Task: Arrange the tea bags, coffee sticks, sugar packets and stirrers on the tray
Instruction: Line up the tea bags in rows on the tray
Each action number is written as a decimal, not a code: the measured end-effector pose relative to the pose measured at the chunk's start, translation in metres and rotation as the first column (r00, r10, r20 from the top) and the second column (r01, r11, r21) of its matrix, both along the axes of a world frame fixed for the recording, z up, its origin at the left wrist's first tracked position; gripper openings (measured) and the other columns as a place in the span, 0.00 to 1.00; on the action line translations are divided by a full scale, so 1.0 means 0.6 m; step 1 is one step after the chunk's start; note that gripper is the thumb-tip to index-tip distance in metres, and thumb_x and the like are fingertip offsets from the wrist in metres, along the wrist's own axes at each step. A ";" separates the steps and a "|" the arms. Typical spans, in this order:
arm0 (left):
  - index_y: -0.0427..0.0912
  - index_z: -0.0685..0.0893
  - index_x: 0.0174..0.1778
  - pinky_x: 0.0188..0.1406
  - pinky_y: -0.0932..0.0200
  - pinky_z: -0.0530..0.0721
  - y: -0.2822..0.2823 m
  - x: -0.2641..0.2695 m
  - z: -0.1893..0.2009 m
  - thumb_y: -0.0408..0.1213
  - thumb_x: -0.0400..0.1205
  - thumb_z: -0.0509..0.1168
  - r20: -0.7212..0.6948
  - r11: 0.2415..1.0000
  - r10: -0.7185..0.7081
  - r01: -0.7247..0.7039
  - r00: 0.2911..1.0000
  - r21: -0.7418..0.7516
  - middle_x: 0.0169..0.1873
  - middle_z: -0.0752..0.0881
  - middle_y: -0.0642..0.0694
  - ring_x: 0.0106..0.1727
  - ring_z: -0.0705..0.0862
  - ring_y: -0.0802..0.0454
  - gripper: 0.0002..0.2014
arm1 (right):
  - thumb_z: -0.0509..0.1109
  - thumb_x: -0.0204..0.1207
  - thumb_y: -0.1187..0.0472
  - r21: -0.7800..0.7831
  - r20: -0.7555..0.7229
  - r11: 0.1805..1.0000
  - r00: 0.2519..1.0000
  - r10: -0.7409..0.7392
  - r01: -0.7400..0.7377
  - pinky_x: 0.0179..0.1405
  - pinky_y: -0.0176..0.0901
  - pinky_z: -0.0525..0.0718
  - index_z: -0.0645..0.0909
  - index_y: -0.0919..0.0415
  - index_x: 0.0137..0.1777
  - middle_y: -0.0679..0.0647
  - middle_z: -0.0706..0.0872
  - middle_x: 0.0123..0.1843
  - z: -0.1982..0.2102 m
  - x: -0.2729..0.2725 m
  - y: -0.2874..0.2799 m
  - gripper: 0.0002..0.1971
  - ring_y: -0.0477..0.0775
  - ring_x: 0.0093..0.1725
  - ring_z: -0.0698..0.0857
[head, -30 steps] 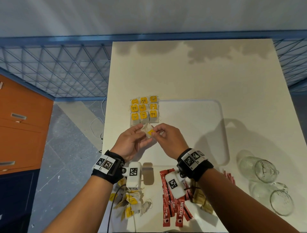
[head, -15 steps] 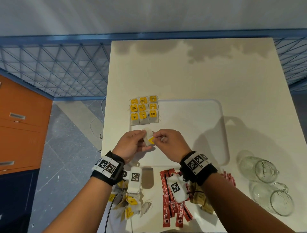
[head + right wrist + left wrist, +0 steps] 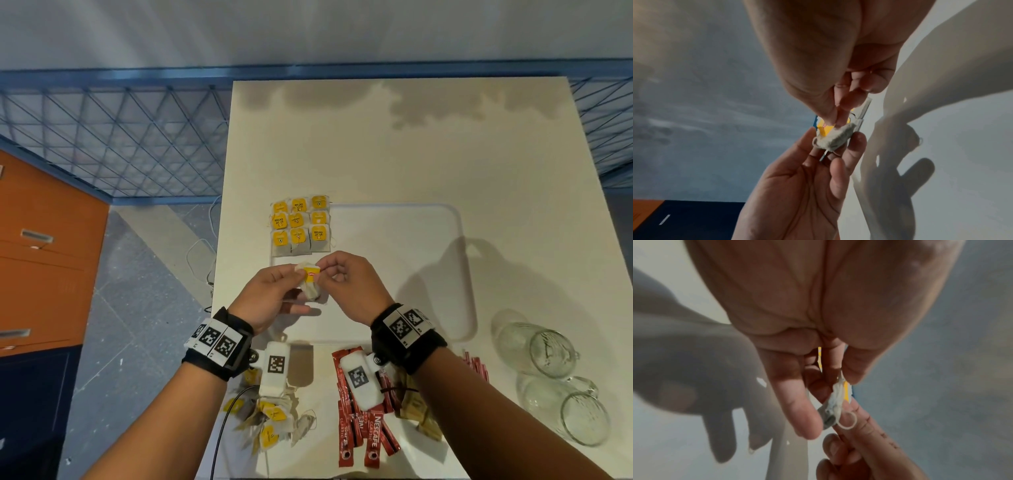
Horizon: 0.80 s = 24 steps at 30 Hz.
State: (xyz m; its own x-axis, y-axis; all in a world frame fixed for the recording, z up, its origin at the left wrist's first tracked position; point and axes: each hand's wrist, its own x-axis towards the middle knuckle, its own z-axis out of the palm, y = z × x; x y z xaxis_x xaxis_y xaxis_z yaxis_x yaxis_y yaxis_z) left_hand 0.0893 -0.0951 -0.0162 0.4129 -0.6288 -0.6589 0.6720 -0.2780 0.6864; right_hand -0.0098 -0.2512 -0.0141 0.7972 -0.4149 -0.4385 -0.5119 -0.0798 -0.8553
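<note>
Lying nearest on the table [image 3: 394, 144] are crumpled loose tea bags [image 3: 270, 419], glossy red Nescafe sticks [image 3: 371, 442] and two glass mugs [image 3: 551, 353]. Above the white tray's [image 3: 460, 274] near-left corner, the left hand [image 3: 265, 298] and right hand [image 3: 346, 287] pinch one papery tea bag [image 3: 310, 282]. Beyond, nine yellow-tagged tea bags [image 3: 300, 226] form a square grid.

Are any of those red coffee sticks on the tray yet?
No, the red coffee sticks all lie on the table in front of the tray.

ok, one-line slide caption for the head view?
Both hands, left hand and right hand, pinch a yellow-tagged paper tea bag above the white plastic tray.
</note>
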 end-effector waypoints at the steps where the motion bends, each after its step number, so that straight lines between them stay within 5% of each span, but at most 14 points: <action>1: 0.29 0.85 0.65 0.56 0.26 0.87 0.001 0.001 0.000 0.32 0.90 0.61 0.018 1.000 0.004 -0.004 1.000 -0.006 0.58 0.86 0.19 0.59 0.87 0.21 0.13 | 0.75 0.79 0.64 0.013 0.002 1.000 1.000 -0.003 0.003 0.42 0.38 0.88 0.89 0.55 0.51 0.50 0.91 0.42 -0.001 0.001 0.000 0.04 0.49 0.39 0.89; 5: 0.34 0.82 0.60 0.37 0.48 0.92 0.001 0.005 0.000 0.23 0.87 0.63 0.122 0.995 0.084 -0.090 0.989 0.037 0.49 0.89 0.27 0.44 0.91 0.34 0.08 | 0.74 0.80 0.67 0.055 0.012 0.998 1.000 -0.016 0.016 0.44 0.35 0.85 0.88 0.57 0.52 0.50 0.89 0.42 -0.006 0.003 0.001 0.05 0.44 0.39 0.85; 7: 0.35 0.83 0.56 0.35 0.55 0.91 0.003 0.007 -0.003 0.23 0.86 0.64 0.171 0.994 0.089 -0.098 0.981 0.048 0.45 0.88 0.31 0.39 0.89 0.41 0.07 | 0.73 0.81 0.67 0.068 0.015 0.998 1.000 -0.007 0.006 0.44 0.34 0.83 0.89 0.57 0.55 0.46 0.88 0.42 -0.008 0.003 0.003 0.08 0.43 0.40 0.84; 10: 0.36 0.87 0.54 0.37 0.57 0.90 0.005 0.009 -0.001 0.24 0.85 0.66 0.223 0.996 0.048 -0.063 0.974 0.058 0.40 0.89 0.37 0.37 0.85 0.45 0.07 | 0.71 0.83 0.66 0.074 0.025 0.997 0.999 0.026 -0.027 0.45 0.32 0.81 0.89 0.54 0.61 0.41 0.85 0.39 -0.009 0.000 0.004 0.12 0.39 0.39 0.83; 13: 0.33 0.87 0.54 0.32 0.61 0.87 0.006 0.012 0.002 0.22 0.84 0.66 0.266 0.996 0.015 -0.039 0.964 0.085 0.33 0.88 0.44 0.30 0.83 0.52 0.07 | 0.71 0.84 0.66 0.136 0.055 0.989 0.997 0.044 -0.052 0.46 0.31 0.80 0.88 0.53 0.65 0.47 0.81 0.38 -0.003 -0.001 0.007 0.14 0.40 0.38 0.81; 16: 0.36 0.86 0.51 0.32 0.58 0.85 0.007 0.018 -0.001 0.22 0.84 0.67 0.284 0.996 0.001 -0.026 0.959 0.086 0.37 0.83 0.35 0.34 0.79 0.45 0.06 | 0.69 0.84 0.68 0.156 0.068 0.986 0.996 0.057 -0.067 0.44 0.36 0.80 0.88 0.54 0.65 0.52 0.78 0.38 -0.001 0.000 0.009 0.15 0.47 0.38 0.78; 20: 0.48 0.87 0.39 0.36 0.57 0.87 0.009 0.021 -0.001 0.22 0.84 0.66 0.242 0.998 0.000 -0.015 0.970 0.060 0.42 0.83 0.35 0.41 0.80 0.43 0.16 | 0.68 0.83 0.70 0.165 0.061 0.985 0.998 0.032 -0.042 0.43 0.38 0.80 0.88 0.56 0.65 0.54 0.77 0.39 -0.002 -0.001 0.009 0.15 0.47 0.38 0.77; 24: 0.39 0.89 0.45 0.39 0.54 0.85 0.008 0.022 0.002 0.19 0.84 0.64 0.220 0.994 0.024 -0.046 0.975 0.097 0.42 0.87 0.33 0.43 0.80 0.39 0.12 | 0.67 0.83 0.72 0.193 0.104 0.981 0.995 0.007 -0.027 0.41 0.37 0.79 0.89 0.50 0.60 0.54 0.76 0.37 0.004 -0.003 0.008 0.17 0.47 0.35 0.75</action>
